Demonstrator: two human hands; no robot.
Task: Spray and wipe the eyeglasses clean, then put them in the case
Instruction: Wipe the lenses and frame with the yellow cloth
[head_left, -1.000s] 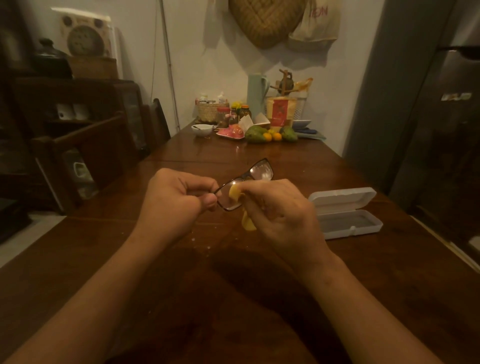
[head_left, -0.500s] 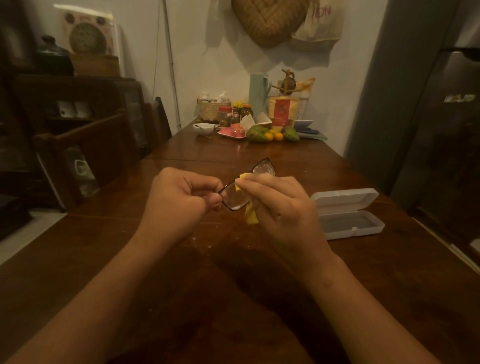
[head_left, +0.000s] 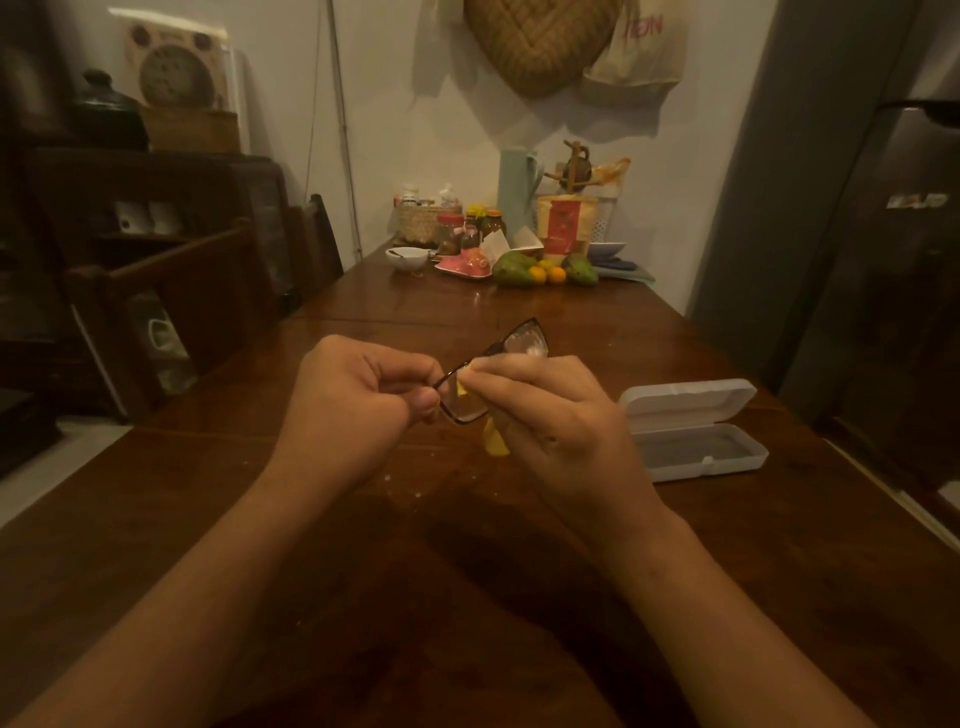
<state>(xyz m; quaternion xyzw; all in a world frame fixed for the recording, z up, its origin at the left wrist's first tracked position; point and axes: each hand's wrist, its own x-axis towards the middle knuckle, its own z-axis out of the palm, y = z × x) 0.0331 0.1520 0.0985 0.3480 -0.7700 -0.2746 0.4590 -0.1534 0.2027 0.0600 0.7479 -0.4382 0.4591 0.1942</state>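
Observation:
Dark-framed eyeglasses (head_left: 524, 340) hang in the air over the wooden table (head_left: 208, 519), held between both hands. My left hand (head_left: 353, 405) pinches the frame at the near lens's left edge. My right hand (head_left: 550, 421) presses a small yellow cloth (head_left: 493, 441) against the near lens; most of the cloth is hidden by the fingers. The far lens sticks out above my right hand. To the right, a white glasses case (head_left: 691, 431) lies open on the table with nothing in it. No spray bottle is visible.
At the table's far end stand a white bowl (head_left: 407, 258), a pink dish, jars, a basket, green and orange fruit (head_left: 540, 270) and a tall pale jug. Dark wooden chairs (head_left: 171, 291) line the left side. A dark fridge (head_left: 893, 260) stands at right.
My right hand has shifted the yellow cloth across the near lens, fingers sliding slightly up and back down. The glasses and my left hand stay almost still.

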